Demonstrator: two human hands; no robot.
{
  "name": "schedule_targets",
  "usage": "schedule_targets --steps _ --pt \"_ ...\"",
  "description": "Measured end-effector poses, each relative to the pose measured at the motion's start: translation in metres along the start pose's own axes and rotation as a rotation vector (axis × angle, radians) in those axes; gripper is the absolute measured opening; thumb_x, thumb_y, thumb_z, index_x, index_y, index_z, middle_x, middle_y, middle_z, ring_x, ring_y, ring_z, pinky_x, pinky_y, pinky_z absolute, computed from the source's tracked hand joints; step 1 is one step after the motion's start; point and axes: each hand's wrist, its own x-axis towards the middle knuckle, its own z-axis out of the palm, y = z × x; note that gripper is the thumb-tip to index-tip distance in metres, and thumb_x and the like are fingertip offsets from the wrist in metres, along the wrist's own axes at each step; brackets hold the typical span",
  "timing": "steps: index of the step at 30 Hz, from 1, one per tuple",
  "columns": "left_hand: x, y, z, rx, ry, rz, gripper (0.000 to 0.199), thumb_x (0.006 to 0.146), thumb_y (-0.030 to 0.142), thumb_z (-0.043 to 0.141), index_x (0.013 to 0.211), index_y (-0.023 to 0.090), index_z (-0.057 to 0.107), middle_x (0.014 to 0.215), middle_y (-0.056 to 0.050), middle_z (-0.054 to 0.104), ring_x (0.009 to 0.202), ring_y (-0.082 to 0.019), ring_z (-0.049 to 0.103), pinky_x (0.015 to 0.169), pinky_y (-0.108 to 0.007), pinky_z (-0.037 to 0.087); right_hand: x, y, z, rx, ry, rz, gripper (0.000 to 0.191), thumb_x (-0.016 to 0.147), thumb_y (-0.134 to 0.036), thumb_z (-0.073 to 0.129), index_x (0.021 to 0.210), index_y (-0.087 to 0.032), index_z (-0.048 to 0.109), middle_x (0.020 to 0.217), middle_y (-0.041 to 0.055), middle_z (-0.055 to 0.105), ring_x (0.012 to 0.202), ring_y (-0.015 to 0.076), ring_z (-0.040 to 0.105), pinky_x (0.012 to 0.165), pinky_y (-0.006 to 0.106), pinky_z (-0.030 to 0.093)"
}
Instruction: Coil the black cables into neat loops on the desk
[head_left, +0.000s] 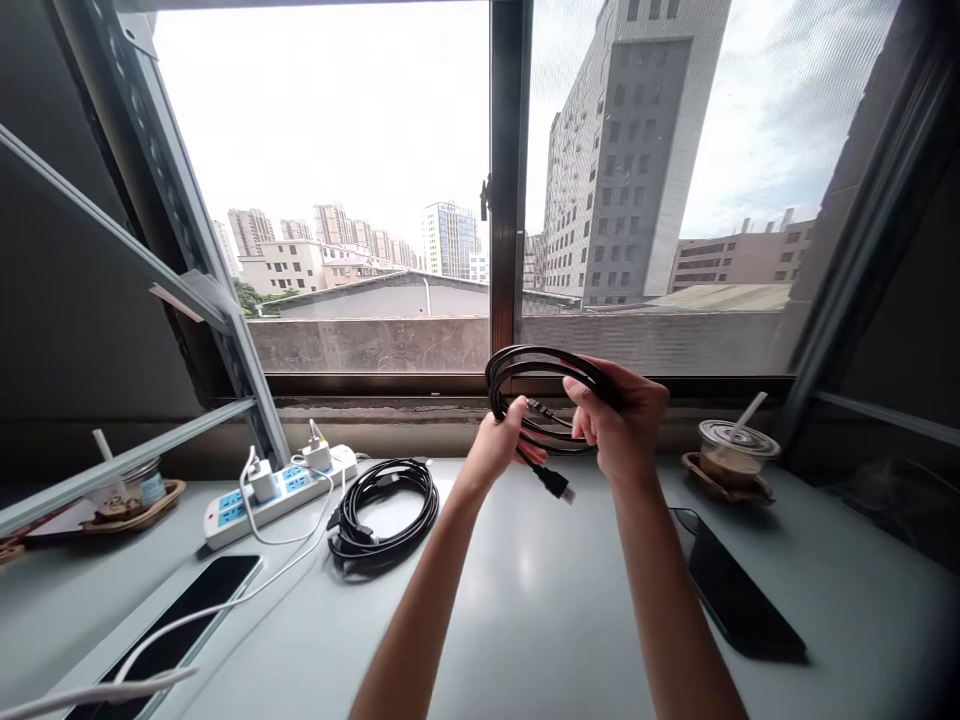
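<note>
A black cable [536,352] is looped into a coil and held up above the grey table, in front of the window. My left hand [501,440] is closed round the coil's left side, thumb on top. On the coil's right side, my right hand [619,410] grips the loops, its fingers curled. One cable end with a black plug [556,484] and metal tip hangs below the coil, between my hands. Another thicker part of the cable shows inside the loops, near my left thumb.
A second coiled black cable [386,548] lies left, beside a white power strip [281,495] with chargers. Phones lie at the left [176,630] and right [739,590]. A lidded cup [731,458] stands at the right back, near a metal frame [825,330].
</note>
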Motion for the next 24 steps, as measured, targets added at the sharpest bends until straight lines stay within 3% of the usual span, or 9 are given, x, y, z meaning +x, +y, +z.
schedule_targets --steps 4,6,9,11,15,18,21,24 --pt "-0.004 0.002 -0.017 0.138 -0.212 -0.122 0.063 0.082 0.067 0.036 0.072 0.013 0.067 0.049 -0.01 0.063 0.045 -0.02 0.062 0.044 -0.026 0.048 -0.006 0.002 0.0 0.002 -0.063 -0.08 0.017 0.064 -0.023 0.066 0.079 -0.02 0.074 0.039 -0.0081 0.044 0.027 0.004 0.029 0.027 0.02 0.03" --pt "-0.005 0.003 -0.023 0.104 -0.273 -0.059 0.056 0.082 0.063 0.042 0.084 0.014 0.069 0.072 -0.012 0.07 0.064 -0.02 0.068 0.058 -0.027 0.052 -0.007 0.003 0.0 0.058 -0.07 -0.068 0.019 0.064 -0.025 0.066 0.081 -0.02 0.073 0.035 -0.0098 0.036 0.027 0.0039 0.026 0.027 0.02 0.028" --pt "-0.005 0.008 -0.023 0.027 -0.202 0.175 0.042 0.085 0.053 0.049 0.101 0.018 0.067 0.109 -0.009 0.067 0.094 -0.02 0.065 0.078 -0.027 0.05 -0.005 0.005 0.001 0.189 -0.088 -0.027 0.018 0.062 -0.021 0.065 0.08 -0.019 0.072 0.033 -0.0113 0.028 0.027 0.004 0.023 0.029 0.021 0.026" --pt "-0.007 0.013 -0.019 -0.004 -0.088 0.304 0.042 0.085 0.053 0.048 0.101 0.018 0.065 0.114 -0.009 0.064 0.098 -0.021 0.064 0.08 -0.027 0.049 -0.003 0.008 0.004 0.298 -0.089 0.001 0.011 0.063 -0.018 0.063 0.072 -0.019 0.068 0.034 -0.0113 0.025 0.028 0.0041 0.022 0.029 0.021 0.025" --pt "-0.015 0.024 -0.011 -0.123 0.059 0.475 0.037 0.083 0.054 0.052 0.083 0.017 0.059 0.096 -0.008 0.069 0.086 -0.02 0.066 0.075 -0.026 0.049 0.003 0.022 0.013 0.41 -0.08 0.144 0.005 0.064 -0.024 0.057 0.062 -0.02 0.059 0.037 -0.0107 0.021 0.031 0.0053 0.024 0.033 0.02 0.028" --pt "-0.02 0.03 -0.014 -0.154 0.11 0.543 0.031 0.081 0.049 0.056 0.074 0.018 0.052 0.066 -0.003 0.066 0.07 -0.018 0.066 0.066 -0.026 0.049 0.006 0.036 0.018 0.302 -0.069 0.269 0.015 0.067 -0.029 0.056 0.076 -0.018 0.062 0.041 -0.0097 0.032 0.037 0.0059 0.036 0.041 0.021 0.038" --pt "-0.024 0.034 -0.025 -0.108 0.149 0.598 0.029 0.08 0.044 0.058 0.068 0.019 0.049 0.045 0.004 0.051 0.05 -0.015 0.061 0.054 -0.023 0.045 0.006 0.039 0.016 0.075 -0.112 0.202 0.029 0.072 -0.033 0.059 0.096 -0.017 0.061 0.055 -0.007 0.049 0.044 0.0072 0.049 0.049 0.023 0.046" --pt "-0.03 0.039 -0.038 0.014 0.184 0.619 0.023 0.079 0.038 0.061 0.068 0.018 0.055 0.041 0.007 0.044 0.037 -0.01 0.05 0.042 -0.02 0.038 0.003 0.029 0.01 -0.149 -0.196 0.04 0.043 0.072 -0.029 0.064 0.113 -0.023 0.056 0.078 -0.0034 0.058 0.049 0.0079 0.056 0.05 0.024 0.051"
